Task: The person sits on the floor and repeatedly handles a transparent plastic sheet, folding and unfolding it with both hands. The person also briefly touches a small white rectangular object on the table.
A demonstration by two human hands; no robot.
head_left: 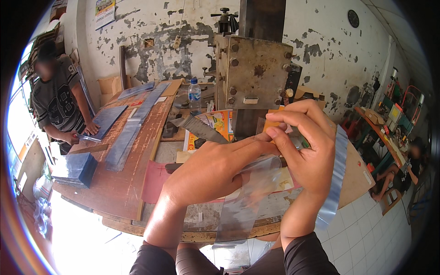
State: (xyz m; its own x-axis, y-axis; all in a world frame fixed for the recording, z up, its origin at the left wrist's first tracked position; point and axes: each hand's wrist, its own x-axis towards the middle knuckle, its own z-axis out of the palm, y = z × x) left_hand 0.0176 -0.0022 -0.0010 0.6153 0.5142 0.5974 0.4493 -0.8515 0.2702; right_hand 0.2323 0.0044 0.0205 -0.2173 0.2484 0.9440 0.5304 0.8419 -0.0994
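Head view: both hands meet above the tabletop's (128, 183) near edge. The left hand (215, 169) and right hand (307, 146) pinch a clear plastic bag (256, 183) at its top; the bag hangs toward the edge. More strips (133, 123) lie along the far left side, seemingly still unhandled, where another person (57, 101) works.

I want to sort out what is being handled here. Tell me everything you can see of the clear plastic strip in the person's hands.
The clear plastic strip is a long, thin, see-through film, glossy with a faint blue-grey tint and soft creases. It is held up above the workbench. The left hand lies over its upper part, and the right hand pinches it near the top with its fingertips. From there it hangs down toward the bench's near edge. A second glossy band runs down past the right wrist; whether they join is unclear.
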